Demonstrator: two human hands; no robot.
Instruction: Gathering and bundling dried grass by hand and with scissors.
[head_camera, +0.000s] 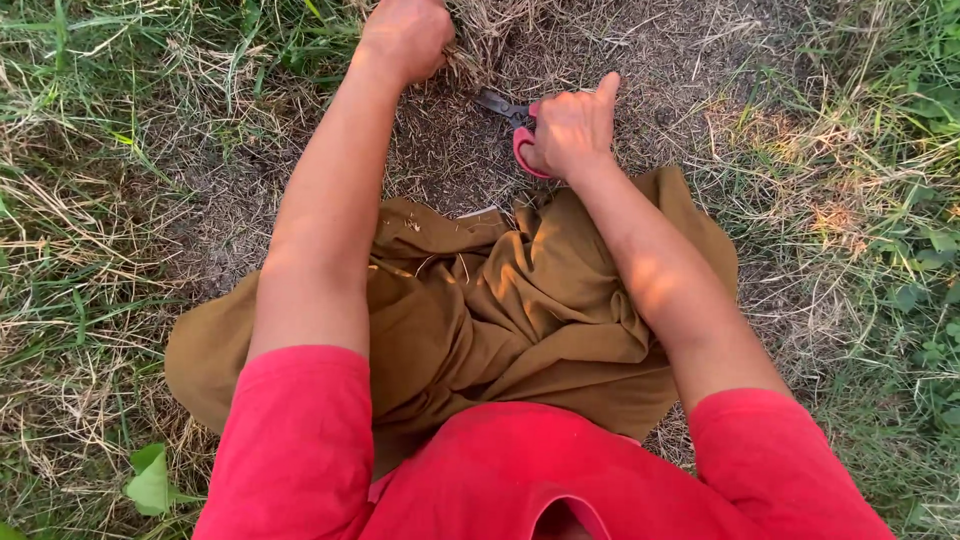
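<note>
Dry grassy ground (120, 250), left hand (405, 35) clutching grass tuft (480, 40), right hand (572, 130) gripping seemingly parted scissors (510, 115)

single head view, looking steeply down from close above onto arms, lap, grassy ground (120, 250)

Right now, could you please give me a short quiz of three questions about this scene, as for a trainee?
1. True or false: the right hand holds scissors with pink handles.
2. What does the left hand grip?
A. a green leaf
B. a tuft of dry grass
C. the brown cloth
3. Fill in: the blades point toward the ___ hand.

Key: 1 true; 2 B; 3 left.
</note>
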